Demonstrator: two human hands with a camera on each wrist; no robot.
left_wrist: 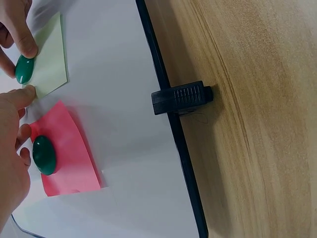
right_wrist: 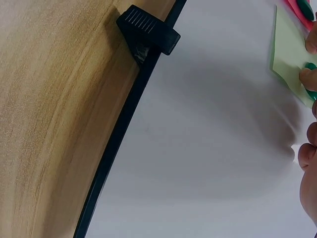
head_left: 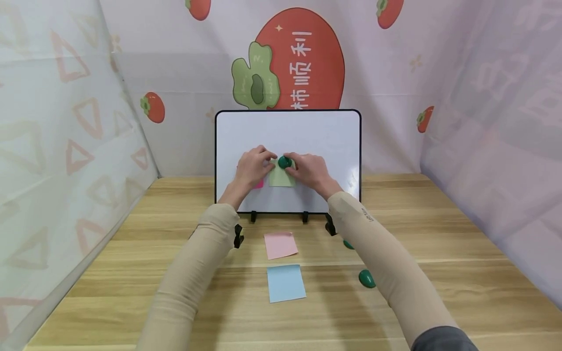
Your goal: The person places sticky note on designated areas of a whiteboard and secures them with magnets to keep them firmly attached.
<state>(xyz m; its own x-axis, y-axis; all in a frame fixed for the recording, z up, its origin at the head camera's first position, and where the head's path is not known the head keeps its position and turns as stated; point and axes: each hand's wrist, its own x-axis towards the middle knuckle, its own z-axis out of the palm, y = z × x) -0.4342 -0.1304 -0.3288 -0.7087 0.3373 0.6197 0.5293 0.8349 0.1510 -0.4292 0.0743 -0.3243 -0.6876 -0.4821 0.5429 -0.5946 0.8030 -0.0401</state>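
Observation:
A whiteboard (head_left: 285, 130) stands upright with a light green sticky note (head_left: 281, 178) against it. My right hand (head_left: 311, 170) pinches a green oval magnet (head_left: 284, 162) between thumb and fingers, over the upper part of that note. The fingertips of my left hand (head_left: 252, 168) touch the note's left edge. Just beside them, a bright pink sticky note (left_wrist: 74, 163) lies on the board under another green magnet (left_wrist: 44, 154); in the head view my left hand mostly hides this pair.
Black clip feet (left_wrist: 181, 96) hold the board's lower edge. A pale pink note (head_left: 281, 245) and a blue note (head_left: 286, 283) lie on the wooden table (head_left: 325, 321). Two green magnets lie at right, the nearer one (head_left: 366, 278) beside my right sleeve, the other (head_left: 348, 244) partly hidden.

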